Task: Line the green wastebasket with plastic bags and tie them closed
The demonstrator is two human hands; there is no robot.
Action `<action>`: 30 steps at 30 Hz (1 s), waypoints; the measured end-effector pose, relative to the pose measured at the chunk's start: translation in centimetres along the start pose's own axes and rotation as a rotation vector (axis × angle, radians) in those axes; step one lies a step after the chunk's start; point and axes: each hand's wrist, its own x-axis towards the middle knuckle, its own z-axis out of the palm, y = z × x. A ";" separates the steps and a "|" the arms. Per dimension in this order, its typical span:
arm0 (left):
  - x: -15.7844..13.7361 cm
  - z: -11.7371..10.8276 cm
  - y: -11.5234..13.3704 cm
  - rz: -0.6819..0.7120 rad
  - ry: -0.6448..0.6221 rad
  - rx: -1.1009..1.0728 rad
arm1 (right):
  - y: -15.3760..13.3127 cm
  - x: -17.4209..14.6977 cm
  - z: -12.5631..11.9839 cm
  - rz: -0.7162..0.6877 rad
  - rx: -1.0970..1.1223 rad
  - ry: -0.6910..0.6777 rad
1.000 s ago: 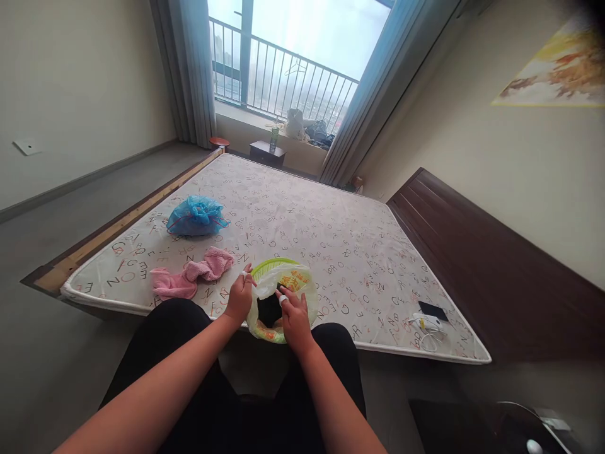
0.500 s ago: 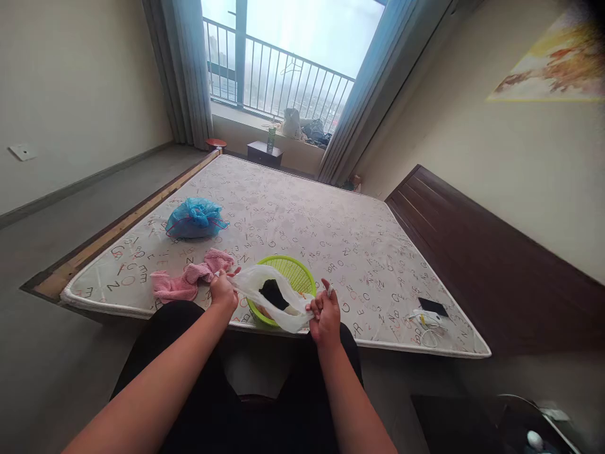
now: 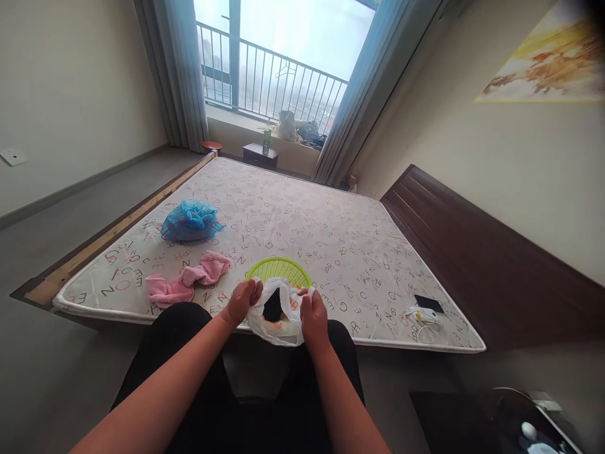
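My left hand (image 3: 243,299) grips the left side of a white plastic bag (image 3: 278,331), and my right hand (image 3: 313,310) pinches its right side. Between them the bag's mouth gapes, showing something black (image 3: 273,307) inside and orange print on the plastic. Behind and partly under the bag is a lime-green plastic basket (image 3: 278,266) at the mattress's near edge; the bag hides its front. To the left of my left hand lies a crumpled pink towel (image 3: 189,280). Farther back sits a tied blue plastic bag (image 3: 191,221).
The bare mattress (image 3: 321,221) has a letter pattern. A dark phone (image 3: 429,304) and a white charger with cable (image 3: 424,316) lie near its right corner. At right stands a dark headboard (image 3: 435,233). Beyond the bed is a small nightstand (image 3: 259,156) holding a green glass (image 3: 267,140).
Both hands have come closer together, and the stretched bag has become rounder, its mouth facing me. The bag now hangs lower, in front of the basket. The view has shifted slightly.
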 end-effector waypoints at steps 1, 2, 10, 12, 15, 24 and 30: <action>-0.2 0.4 0.0 0.027 -0.091 0.099 | -0.3 -0.1 0.4 -0.085 -0.085 -0.037; -0.4 0.7 -0.1 0.061 -0.180 0.187 | -0.5 -0.2 0.7 -0.169 -0.150 -0.105; -0.2 2.1 -1.5 0.213 -0.555 0.567 | 0.7 -0.3 1.0 -0.393 -0.444 -0.399; -0.2 2.1 -1.3 0.211 -0.570 0.558 | 1.0 -0.4 0.7 -0.412 -0.495 -0.364; -0.2 2.1 -0.3 0.225 -0.575 0.583 | 1.2 -0.6 0.6 -0.439 -0.515 -0.274; -1.2 3.3 0.4 0.071 -0.409 0.437 | 0.0 -0.9 0.3 -0.234 -0.329 0.000; -1.1 3.7 1.1 0.106 -0.548 0.468 | 0.5 0.0 0.2 0.063 -0.123 0.044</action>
